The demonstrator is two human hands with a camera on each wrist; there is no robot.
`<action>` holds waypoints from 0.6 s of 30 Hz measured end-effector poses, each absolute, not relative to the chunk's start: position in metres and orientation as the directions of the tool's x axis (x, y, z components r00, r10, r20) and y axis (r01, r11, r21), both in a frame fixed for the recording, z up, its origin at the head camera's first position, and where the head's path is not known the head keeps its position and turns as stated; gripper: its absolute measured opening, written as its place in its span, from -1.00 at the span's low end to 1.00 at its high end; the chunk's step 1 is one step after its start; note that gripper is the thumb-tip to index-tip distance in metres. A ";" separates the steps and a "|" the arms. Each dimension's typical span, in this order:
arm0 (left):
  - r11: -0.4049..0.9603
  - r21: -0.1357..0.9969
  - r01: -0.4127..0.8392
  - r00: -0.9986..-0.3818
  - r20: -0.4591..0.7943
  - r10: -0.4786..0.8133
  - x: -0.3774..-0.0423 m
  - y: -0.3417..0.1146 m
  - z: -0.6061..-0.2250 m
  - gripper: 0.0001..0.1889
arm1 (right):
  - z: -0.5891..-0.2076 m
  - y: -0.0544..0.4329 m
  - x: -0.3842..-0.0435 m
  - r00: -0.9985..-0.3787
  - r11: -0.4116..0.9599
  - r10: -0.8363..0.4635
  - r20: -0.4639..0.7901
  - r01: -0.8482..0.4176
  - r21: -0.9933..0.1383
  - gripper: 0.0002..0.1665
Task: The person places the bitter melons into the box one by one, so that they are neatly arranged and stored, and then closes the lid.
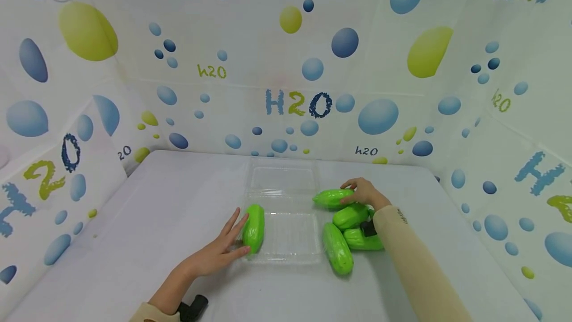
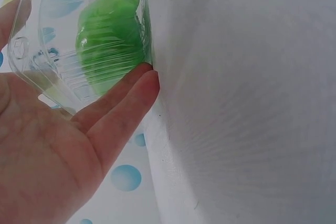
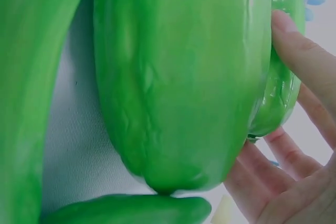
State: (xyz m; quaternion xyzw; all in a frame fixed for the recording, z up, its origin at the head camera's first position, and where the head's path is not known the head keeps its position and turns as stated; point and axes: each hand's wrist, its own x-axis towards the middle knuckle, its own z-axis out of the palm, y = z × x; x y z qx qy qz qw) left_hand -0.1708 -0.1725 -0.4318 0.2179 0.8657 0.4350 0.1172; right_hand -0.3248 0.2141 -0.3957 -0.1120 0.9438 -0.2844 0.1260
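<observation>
A clear plastic clamshell box (image 1: 292, 235) lies open, its lid (image 1: 283, 179) laid back flat. One glossy green cucumber (image 1: 253, 228) sits lengthwise at the left inside it. My left hand (image 1: 216, 252) rests against the box's left side with fingers spread and fairly straight; in the left wrist view, fingertips (image 2: 149, 77) touch the outer wall. Right of the box, my right hand (image 1: 364, 193) holds the farthest cucumber (image 1: 331, 198) of a group, thumb on one side and fingers on the other. In the right wrist view this cucumber (image 3: 278, 93) is partly hidden behind a nearer one (image 3: 184, 77).
Three more cucumbers lie close together beside the box: one in the middle (image 1: 350, 216), one partly under the right wrist (image 1: 359, 240), and one nearest the front (image 1: 337, 250). All stand on a white-covered table (image 1: 178, 202) before a patterned curtain (image 1: 250, 29).
</observation>
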 end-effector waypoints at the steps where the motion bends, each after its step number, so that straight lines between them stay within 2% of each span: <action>1: 0.523 0.806 0.278 -0.877 -0.010 0.481 -0.171 -0.172 -0.431 -0.20 | -0.395 0.215 -0.325 -0.944 0.810 -0.280 -0.172 -0.137 -0.570 -0.43; 18: 0.517 0.804 0.292 -0.874 0.004 0.487 -0.171 -0.173 -0.432 -0.20 | -0.385 0.242 -0.324 -0.949 0.736 -0.283 -0.136 -0.125 -0.665 -0.38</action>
